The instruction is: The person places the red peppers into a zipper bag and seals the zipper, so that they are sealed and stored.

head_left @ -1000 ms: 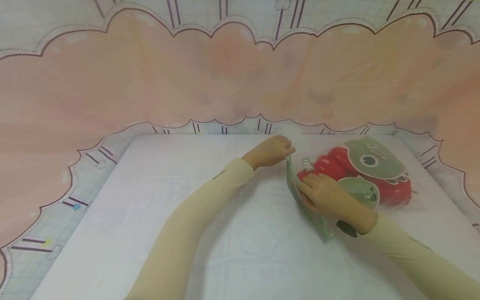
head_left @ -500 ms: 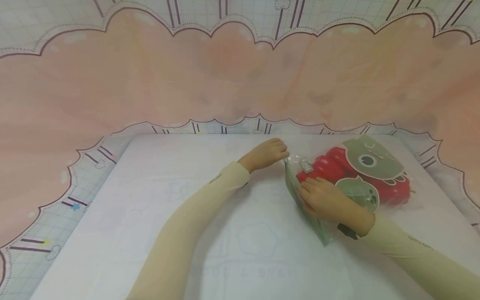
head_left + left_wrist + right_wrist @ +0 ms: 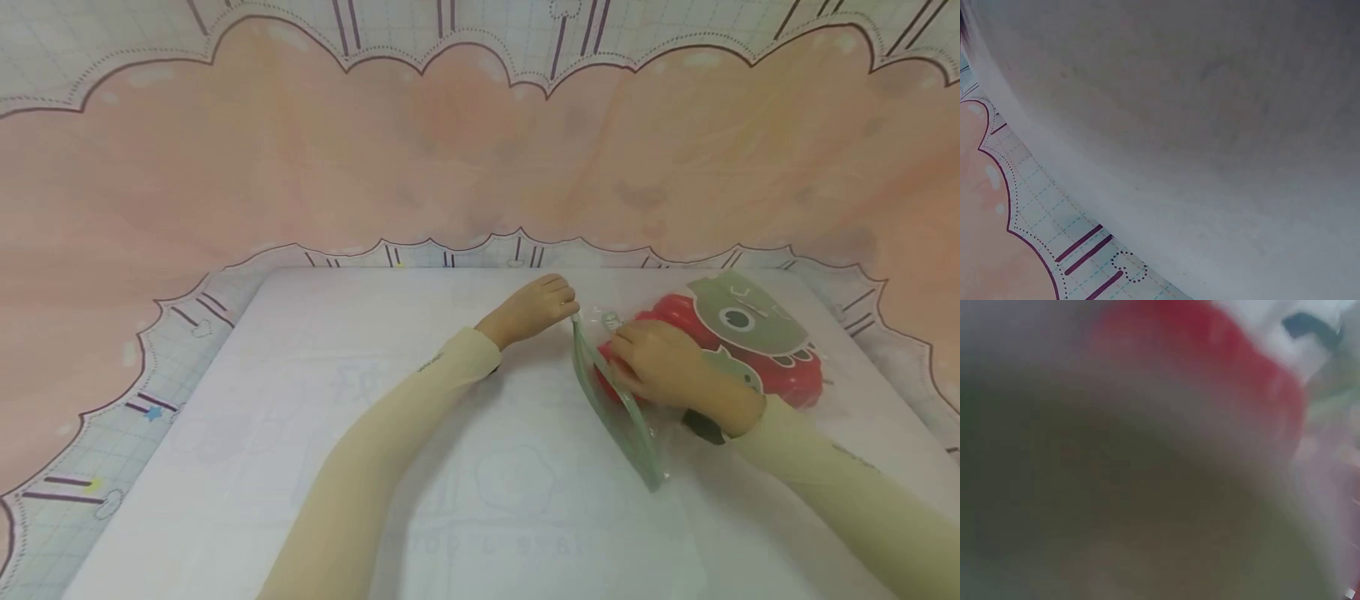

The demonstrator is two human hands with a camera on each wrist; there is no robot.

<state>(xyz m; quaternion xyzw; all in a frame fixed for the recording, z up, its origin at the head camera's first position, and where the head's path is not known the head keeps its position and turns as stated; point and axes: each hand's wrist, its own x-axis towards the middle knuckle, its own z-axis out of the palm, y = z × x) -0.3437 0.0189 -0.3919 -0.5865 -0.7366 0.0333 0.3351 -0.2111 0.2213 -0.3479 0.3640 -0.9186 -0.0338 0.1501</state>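
A clear zip bag [image 3: 753, 312] with green cartoon prints lies at the right of the table in the head view. Glossy red rounded things [image 3: 798, 383] fill it; their kind is unclear. Its green-edged mouth [image 3: 645, 454] faces left, and the two edges stand apart. My left hand [image 3: 531, 310] pinches the far corner of that mouth. At the mouth's upper edge, my right hand [image 3: 660, 362] grips the bag with curled fingers, partly covering a red thing. The right wrist view is mostly blocked and blurred, with a red shape [image 3: 1210, 356] beyond. Neither hand's fingers show in the left wrist view.
The white table [image 3: 300, 467] carries faint printed drawings and lettering. Behind it and along its sides hangs a peach and pale blue patterned cloth [image 3: 420, 150]. The bag lies near the table's far right part.
My right hand has shifted up and slightly right, and the bag's green edges have come apart at the mouth. The left hand moved slightly left, still at the corner.
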